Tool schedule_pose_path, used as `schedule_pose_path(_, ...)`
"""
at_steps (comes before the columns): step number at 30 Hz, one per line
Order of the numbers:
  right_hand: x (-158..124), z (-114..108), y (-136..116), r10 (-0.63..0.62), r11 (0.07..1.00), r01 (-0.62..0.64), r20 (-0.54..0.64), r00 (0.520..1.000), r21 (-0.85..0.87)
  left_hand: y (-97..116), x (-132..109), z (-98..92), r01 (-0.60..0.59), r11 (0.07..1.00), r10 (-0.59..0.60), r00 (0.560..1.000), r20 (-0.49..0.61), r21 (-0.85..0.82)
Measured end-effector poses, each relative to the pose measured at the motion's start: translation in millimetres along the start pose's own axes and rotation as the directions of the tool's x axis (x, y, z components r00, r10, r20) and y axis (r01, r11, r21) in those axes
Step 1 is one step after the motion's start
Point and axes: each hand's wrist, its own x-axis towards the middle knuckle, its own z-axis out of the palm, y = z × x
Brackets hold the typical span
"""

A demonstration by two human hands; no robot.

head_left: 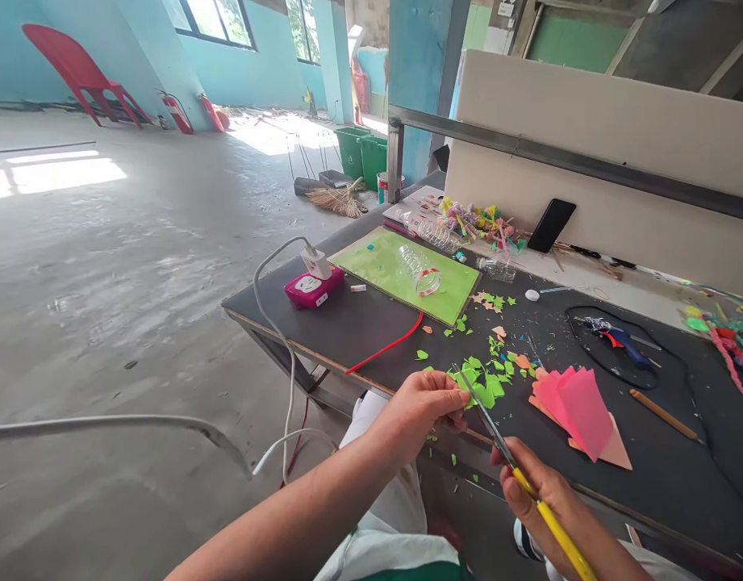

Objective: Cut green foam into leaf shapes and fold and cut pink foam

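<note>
My left hand (420, 406) pinches a small piece of green paper (465, 381) at the near edge of the dark table (359, 323). My right hand (540, 488) grips yellow-handled scissors (498, 440), whose blades point up and left into the green piece. Green paper scraps (489, 379) lie scattered just beyond the blades. Folded pink paper (580, 407) rests to the right of the scraps.
A green cutting mat (386, 262) carries a clear plastic bottle (420, 270). A pink power strip (314, 286) with white cable sits at the left corner. A glue gun (619, 339), a pencil (661, 413), a phone (551, 226) and coloured twisted strips (477, 219) lie further back.
</note>
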Motion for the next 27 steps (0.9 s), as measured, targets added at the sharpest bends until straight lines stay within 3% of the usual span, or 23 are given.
schedule_pose_path(4,1,2,0,-0.003,1.000,0.003,-0.003,1.000,0.030,2,-1,1.6,-0.007,1.000,0.007,1.000,-0.005,0.002)
schedule_pose_path(13,-4,7,-6,0.084,0.947,-0.080,0.000,0.996,0.311,-3,-5,10.5,-0.044,0.996,0.040,0.998,-0.051,-0.081)
schedule_pose_path(19,-6,10,-13,0.131,0.935,-0.103,-0.060,0.990,0.339,-11,-8,20.9,-0.112,0.990,0.102,0.988,-0.114,-0.081)
schedule_pose_path(27,-12,16,-26,0.209,0.908,-0.175,-0.050,0.977,0.380,-14,-12,36.4,-0.153,0.978,0.120,0.970,-0.212,-0.143)
